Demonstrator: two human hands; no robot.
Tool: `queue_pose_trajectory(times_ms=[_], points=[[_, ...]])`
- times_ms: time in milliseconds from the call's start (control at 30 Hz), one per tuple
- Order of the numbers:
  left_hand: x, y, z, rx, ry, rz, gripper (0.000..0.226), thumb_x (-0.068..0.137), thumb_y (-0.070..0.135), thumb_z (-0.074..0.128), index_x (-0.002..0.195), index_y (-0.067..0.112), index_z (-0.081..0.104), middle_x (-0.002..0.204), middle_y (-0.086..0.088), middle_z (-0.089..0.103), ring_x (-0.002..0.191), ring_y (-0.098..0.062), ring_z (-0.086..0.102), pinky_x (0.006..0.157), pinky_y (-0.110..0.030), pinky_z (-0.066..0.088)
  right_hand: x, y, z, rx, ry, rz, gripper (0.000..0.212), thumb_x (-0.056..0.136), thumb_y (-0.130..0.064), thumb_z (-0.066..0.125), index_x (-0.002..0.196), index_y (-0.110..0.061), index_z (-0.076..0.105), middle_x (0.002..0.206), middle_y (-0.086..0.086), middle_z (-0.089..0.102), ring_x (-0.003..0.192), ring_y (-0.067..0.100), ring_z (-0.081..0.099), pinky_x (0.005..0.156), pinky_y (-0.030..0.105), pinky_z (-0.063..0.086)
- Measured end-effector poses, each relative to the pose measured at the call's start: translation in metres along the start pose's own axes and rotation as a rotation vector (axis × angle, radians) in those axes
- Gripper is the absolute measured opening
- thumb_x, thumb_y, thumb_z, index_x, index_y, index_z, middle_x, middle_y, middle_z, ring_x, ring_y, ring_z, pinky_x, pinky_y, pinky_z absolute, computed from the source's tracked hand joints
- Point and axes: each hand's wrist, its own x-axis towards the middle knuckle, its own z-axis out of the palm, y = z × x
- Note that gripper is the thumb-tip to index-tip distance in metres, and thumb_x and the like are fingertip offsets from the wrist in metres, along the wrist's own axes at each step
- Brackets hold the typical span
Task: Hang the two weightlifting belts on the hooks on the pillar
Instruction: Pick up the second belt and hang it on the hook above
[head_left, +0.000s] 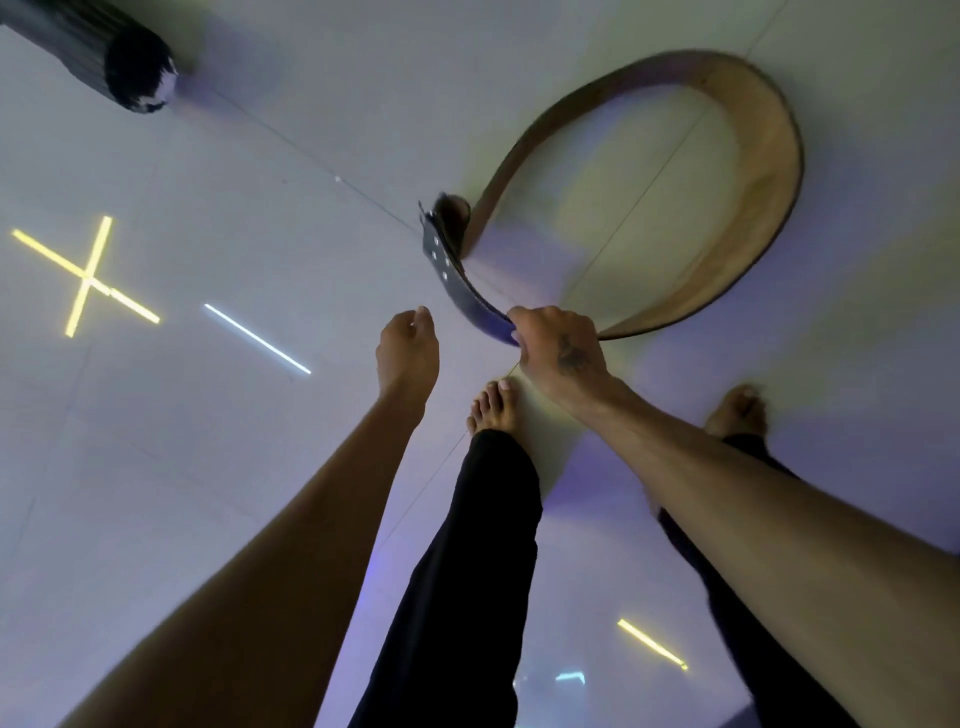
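A weightlifting belt (769, 197) curls in a wide loop over the glossy tiled floor, tan on its inner face and dark on the outer. Its dark strap end (441, 254) has punched holes. My right hand (558, 351) grips the belt near that strap end, with the loop standing out beyond it. My left hand (408, 353) hangs just left of the strap, fingers loosely curled, holding nothing. Only one belt is in view. No pillar or hooks are in view.
A dark ribbed roll (98, 52) lies on the floor at the top left. My bare feet (491, 408) and black trouser legs stand below the hands. The shiny floor (218, 457) reflects yellow and white ceiling light strips.
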Motion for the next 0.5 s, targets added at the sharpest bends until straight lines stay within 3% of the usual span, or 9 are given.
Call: queue_pose_trajectory(times_ms=[67, 167, 267, 333, 433, 500], points=[[-0.027, 0.031, -0.005, -0.133, -0.093, -0.112, 0.043, 0.105, 0.048, 0.037, 0.084, 0.014, 0.054, 0.087, -0.003, 0.054, 0.088, -0.021, 0.053, 0.087, -0.037, 0.046, -0.026, 0.000, -0.043, 0.070, 0.000, -0.004, 0.010, 0.092, -0.012, 0.057, 0.099, -0.015, 0.063, 0.093, 0.010, 0.073, 0.089, 0.036, 0.066, 0.065, 0.030, 0.032], [-0.078, 0.093, -0.016, -0.368, -0.246, -0.185, 0.052, 0.104, 0.053, 0.039, 0.111, 0.006, 0.058, 0.097, -0.006, 0.064, 0.095, -0.022, 0.062, 0.103, -0.037, 0.051, -0.074, 0.007, -0.111, 0.188, -0.031, -0.002, 0.007, 0.091, -0.015, 0.056, 0.094, -0.015, 0.063, 0.084, 0.011, 0.071, 0.084, 0.038, 0.063, 0.062, 0.033, 0.032], [-0.140, 0.156, -0.032, -0.463, -0.273, -0.116, 0.038, 0.103, 0.041, 0.052, 0.087, 0.007, 0.060, 0.086, -0.008, 0.068, 0.082, -0.022, 0.067, 0.090, -0.037, 0.058, -0.131, 0.010, -0.185, 0.438, 0.024, 0.026, 0.011, 0.088, -0.017, 0.055, 0.090, -0.013, 0.064, 0.075, 0.006, 0.068, 0.076, 0.035, 0.062, 0.061, 0.038, 0.045], [-0.187, 0.193, -0.041, -0.486, -0.308, -0.025, 0.033, 0.103, 0.036, 0.054, 0.084, 0.010, 0.061, 0.080, -0.003, 0.066, 0.075, -0.017, 0.064, 0.077, -0.034, 0.059, -0.170, 0.007, -0.239, 0.568, 0.075, 0.056, 0.013, 0.086, -0.017, 0.054, 0.091, -0.012, 0.065, 0.075, 0.004, 0.069, 0.073, 0.031, 0.063, 0.067, 0.043, 0.053], [-0.268, 0.251, -0.054, -0.499, -0.491, 0.156, 0.035, 0.108, 0.033, 0.041, 0.115, 0.008, 0.064, 0.094, 0.000, 0.067, 0.083, -0.015, 0.064, 0.070, -0.033, 0.059, -0.228, 0.002, -0.323, 0.743, 0.157, 0.151, 0.021, 0.087, -0.028, 0.054, 0.092, -0.011, 0.066, 0.081, 0.008, 0.071, 0.075, 0.027, 0.064, 0.070, 0.040, 0.050], [-0.323, 0.284, -0.066, -0.494, -0.572, 0.295, 0.035, 0.109, 0.030, 0.038, 0.137, 0.015, 0.053, 0.103, 0.002, 0.068, 0.087, -0.011, 0.068, 0.067, -0.031, 0.061, -0.260, -0.006, -0.379, 0.932, 0.153, 0.186, 0.029, 0.087, -0.042, 0.054, 0.087, -0.015, 0.065, 0.076, 0.003, 0.068, 0.069, 0.018, 0.061, 0.069, 0.036, 0.047]])
